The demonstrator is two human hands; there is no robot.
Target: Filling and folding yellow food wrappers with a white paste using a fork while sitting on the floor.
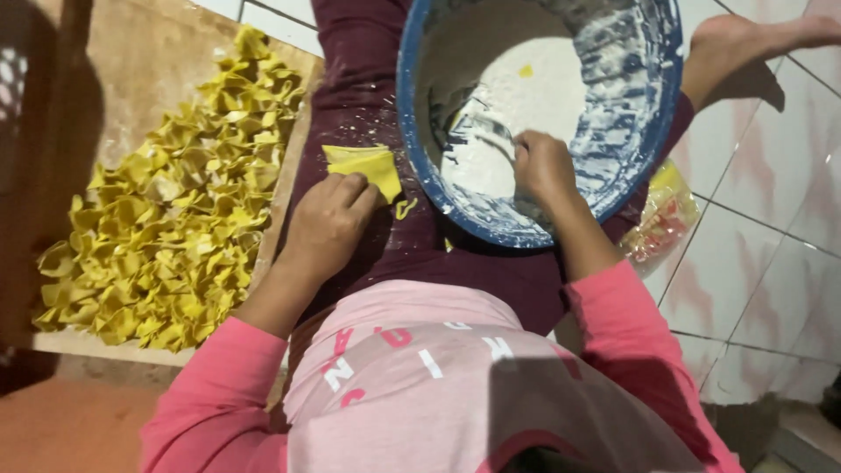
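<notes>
- Head view: left hand (328, 223) pinches a yellow wrapper (363, 165) flat against the lap.
- Right hand (543, 166), fingers curled, reaches into the floury blue bowl (639, 166); what it grips cannot be told.
- Folded dumplings (175, 210) are piled on a wooden board (131, 70), left of the lap.
- Plastic bag (661, 219) lies beside the bowl on the tiles.

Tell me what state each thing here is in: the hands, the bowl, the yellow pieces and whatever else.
left hand: holds a yellow wrapper, flat, unfolded
right hand: inside the blue bowl, in the white paste
blue bowl: tilted on the lap, smeared white
folded yellow pieces: heaped on the wooden board
plastic bag: crumpled on the floor tiles
</notes>
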